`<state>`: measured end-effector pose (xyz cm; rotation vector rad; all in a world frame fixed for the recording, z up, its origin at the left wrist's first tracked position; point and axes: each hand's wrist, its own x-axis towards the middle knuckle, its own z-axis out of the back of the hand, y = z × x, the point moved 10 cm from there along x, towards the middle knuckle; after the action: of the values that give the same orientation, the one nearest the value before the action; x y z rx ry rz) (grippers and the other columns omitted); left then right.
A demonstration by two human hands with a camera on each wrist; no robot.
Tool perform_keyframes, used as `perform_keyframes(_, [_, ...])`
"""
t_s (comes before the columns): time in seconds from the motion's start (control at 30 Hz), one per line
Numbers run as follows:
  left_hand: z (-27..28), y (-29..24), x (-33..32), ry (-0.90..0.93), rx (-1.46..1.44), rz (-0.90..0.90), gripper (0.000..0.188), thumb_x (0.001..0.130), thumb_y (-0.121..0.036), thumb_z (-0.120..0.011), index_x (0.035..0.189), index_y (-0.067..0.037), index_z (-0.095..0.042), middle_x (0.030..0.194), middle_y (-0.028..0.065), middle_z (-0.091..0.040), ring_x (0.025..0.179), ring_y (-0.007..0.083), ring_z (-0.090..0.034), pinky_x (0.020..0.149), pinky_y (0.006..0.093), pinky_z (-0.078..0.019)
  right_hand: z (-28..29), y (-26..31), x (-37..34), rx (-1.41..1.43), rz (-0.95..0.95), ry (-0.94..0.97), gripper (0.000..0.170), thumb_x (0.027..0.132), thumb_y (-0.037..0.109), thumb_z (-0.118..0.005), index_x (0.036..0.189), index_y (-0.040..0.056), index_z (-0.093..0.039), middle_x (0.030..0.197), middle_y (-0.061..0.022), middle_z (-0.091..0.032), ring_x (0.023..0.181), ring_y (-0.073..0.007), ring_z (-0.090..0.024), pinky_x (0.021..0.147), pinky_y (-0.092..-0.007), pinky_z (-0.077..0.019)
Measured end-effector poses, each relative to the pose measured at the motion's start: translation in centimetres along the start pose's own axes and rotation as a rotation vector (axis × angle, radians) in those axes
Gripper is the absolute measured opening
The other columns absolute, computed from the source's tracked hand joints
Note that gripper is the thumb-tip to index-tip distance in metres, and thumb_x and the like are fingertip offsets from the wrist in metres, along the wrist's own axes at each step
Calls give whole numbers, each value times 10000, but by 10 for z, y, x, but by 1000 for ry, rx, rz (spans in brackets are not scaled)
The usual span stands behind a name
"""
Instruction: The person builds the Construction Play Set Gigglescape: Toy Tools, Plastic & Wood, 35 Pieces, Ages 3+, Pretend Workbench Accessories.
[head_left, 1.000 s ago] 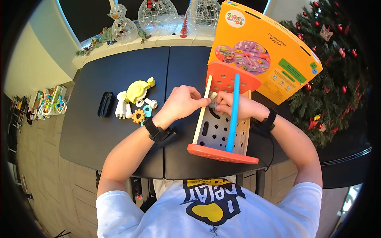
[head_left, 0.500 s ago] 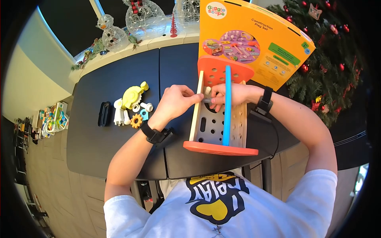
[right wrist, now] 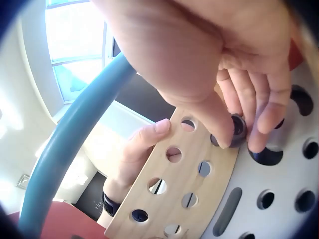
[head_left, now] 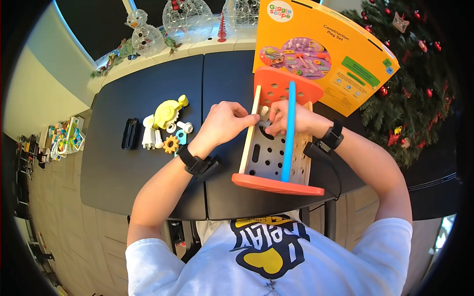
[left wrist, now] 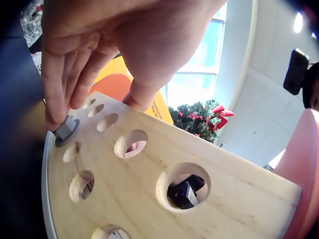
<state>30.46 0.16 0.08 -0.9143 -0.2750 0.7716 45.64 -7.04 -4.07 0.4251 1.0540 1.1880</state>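
Note:
A toy toolbox with wooden side panels (left wrist: 149, 154), orange ends (head_left: 276, 184) and a blue bar handle (head_left: 289, 143) stands before me. My left hand (head_left: 224, 122) is at its left panel, thumb over the top edge. In the left wrist view, its fingertips press the hexagonal head of a grey bolt (left wrist: 66, 131) on the panel's outer face. Reaching inside, my right hand (head_left: 294, 118) pinches a dark grey nut (right wrist: 239, 130) between thumb and fingers against the same panel's inner face. A pale peg (head_left: 265, 110) stands beside those fingers.
Left on the black table (head_left: 148, 192) lie a yellow toy saw piece (head_left: 168, 113), white pieces (head_left: 149, 133), an orange gear (head_left: 171, 144) and a black tray (head_left: 130, 133). Behind the toolbox stands a yellow box (head_left: 326, 54), near a decorated tree (head_left: 419, 89).
The right hand has turned and shifted its fingers about the nut. The left hand stays at the panel. The head view has swung slightly, with the toolbox in place.

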Motion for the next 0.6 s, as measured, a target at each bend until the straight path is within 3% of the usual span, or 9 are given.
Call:
perform_keyframes(0.17, [-1,1,1,-13,-8,-12,500,854,-427,-794,1013,47,-780,946,182,-785,908,250,-762,853,357,-578,4,-3,3,-26,23,-78,347,746,170,-879,922,14,-624,772,-87,-750,686,-132,-690,603,-281,-516])
perform_keyframes(0.47, [-2,2,2,-14,-8,-12,508,848,-429,-795,1005,54,-778,940,187,-783,904,255,-763,847,356,-581,0,-6,-4,213,78,-50,260,924,210,-782,969,-31,-697,822,-101,-758,748,-146,-718,662,-281,-542])
perform_keyframes(0.57, [-2,1,2,-18,2,-14,510,846,-432,-795,1006,52,-779,941,187,-784,906,255,-764,851,356,-581,-7,-11,5,105,65,46,343,1018,284,-705,1064,-55,-682,883,-69,-746,755,-106,-683,663,-252,-546])
perform_keyframes(0.6, [-3,2,3,-16,2,-12,510,846,-432,-795,1006,51,-779,941,187,-784,907,255,-764,853,356,-581,-7,-13,5,109,40,52,332,1011,276,-701,1022,-56,-707,877,-76,-749,756,-121,-690,667,-265,-548])
